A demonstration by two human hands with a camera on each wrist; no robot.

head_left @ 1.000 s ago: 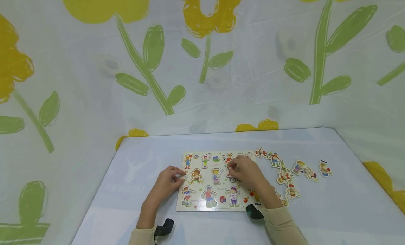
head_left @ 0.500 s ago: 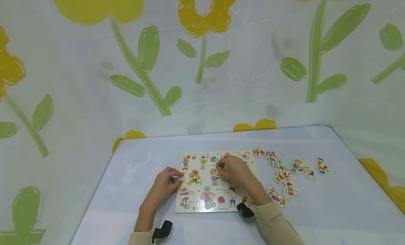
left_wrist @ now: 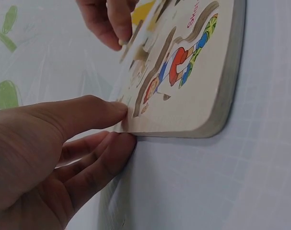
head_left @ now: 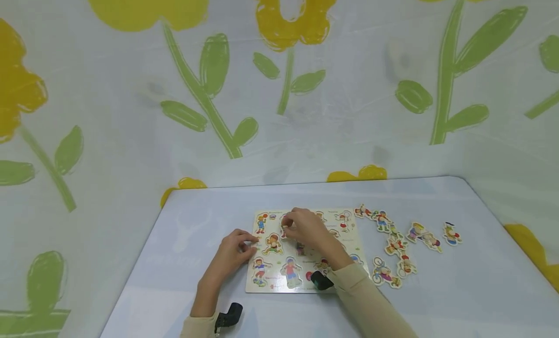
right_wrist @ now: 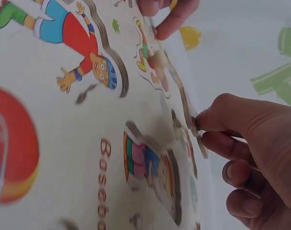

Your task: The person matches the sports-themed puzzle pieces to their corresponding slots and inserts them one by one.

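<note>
Pale rectangular wooden puzzle board [head_left: 275, 272], printed with colourful sporting figures, lies flat on the pale bluish-white table [head_left: 436, 289]. The right hand [head_left: 304, 227] reaches over its upper left part, thumb and bent finger pinching a thin wooden piece [right_wrist: 186, 106], seen nearly edge-on from the right wrist; its picture cannot be made out. At the board's left edge, the left hand [head_left: 233, 250] has its fingers curved, thumb and fingertip close together, gripping the rim. Just beside the right edge lies a curving row of loose painted wooden figures [head_left: 382, 221], with a bicycle figure [head_left: 384, 273] near its lower end. Farther right are a touching pair of figures [head_left: 423, 237] and, apart from them, a single blue-capped figure [head_left: 452, 234].
</note>
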